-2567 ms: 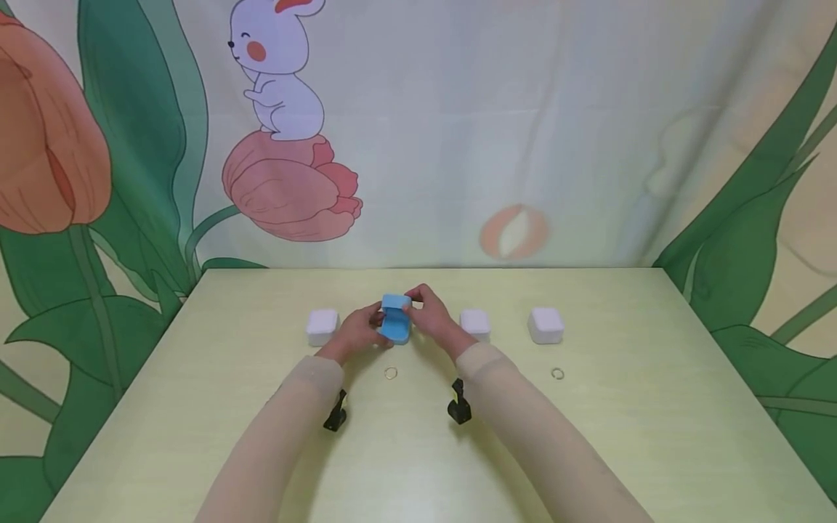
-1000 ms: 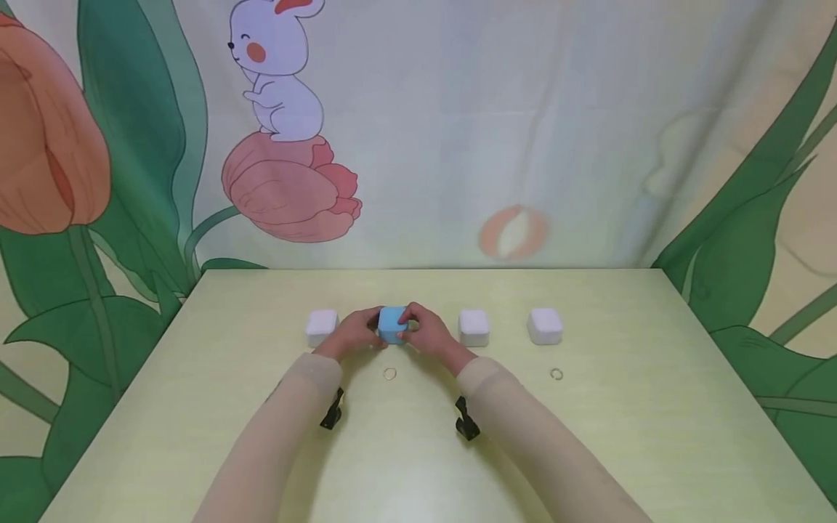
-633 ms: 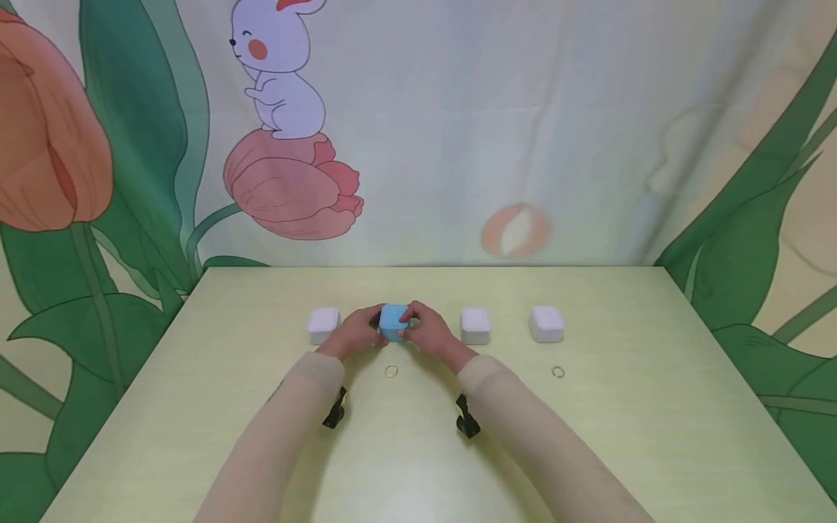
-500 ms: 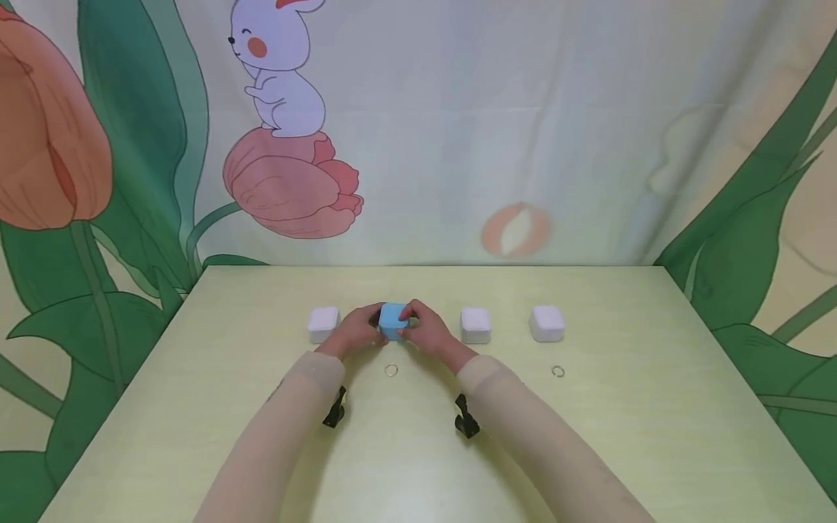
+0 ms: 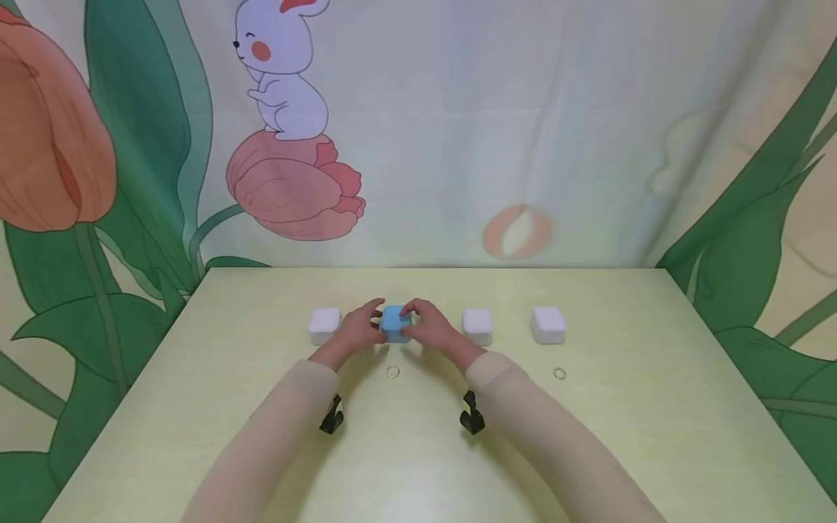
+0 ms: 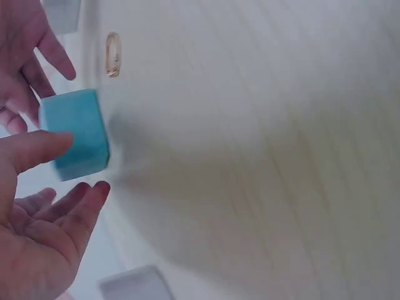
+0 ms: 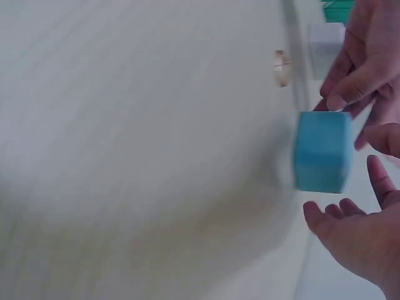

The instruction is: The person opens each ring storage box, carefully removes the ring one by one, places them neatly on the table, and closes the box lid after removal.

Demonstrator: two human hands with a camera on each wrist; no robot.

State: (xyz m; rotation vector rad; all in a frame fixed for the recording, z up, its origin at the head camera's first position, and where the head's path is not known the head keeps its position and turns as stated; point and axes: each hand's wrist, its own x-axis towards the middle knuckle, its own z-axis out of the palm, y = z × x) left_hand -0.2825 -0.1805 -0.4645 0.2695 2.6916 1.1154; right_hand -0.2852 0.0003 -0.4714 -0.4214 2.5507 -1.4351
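A small light-blue ring box [image 5: 394, 325], its lid down, is on the table between both hands. My left hand [image 5: 353, 331] is at its left side with fingers spread; in the left wrist view the thumb [image 6: 53, 145] overlaps the box and the other fingers stand apart from it. My right hand [image 5: 434, 328] is at the right side. In the right wrist view its fingers [image 7: 322, 220] are loose and apart from the box. Whether any fingertip still touches it is hard to tell. In front lies a thin gold-coloured ring [image 5: 393, 372].
One white box [image 5: 324, 325] stands left of the hands, with a second white box [image 5: 477, 327] and a third white box [image 5: 548, 325] on the right. Another ring [image 5: 559, 373] lies in front of the rightmost one. A printed curtain [image 5: 418, 145] hangs behind the table [image 5: 418, 465].
The ring box stood with its lid up at first, then both hands held it with the lid down. Since then the fingers of both hands have loosened and spread around it.
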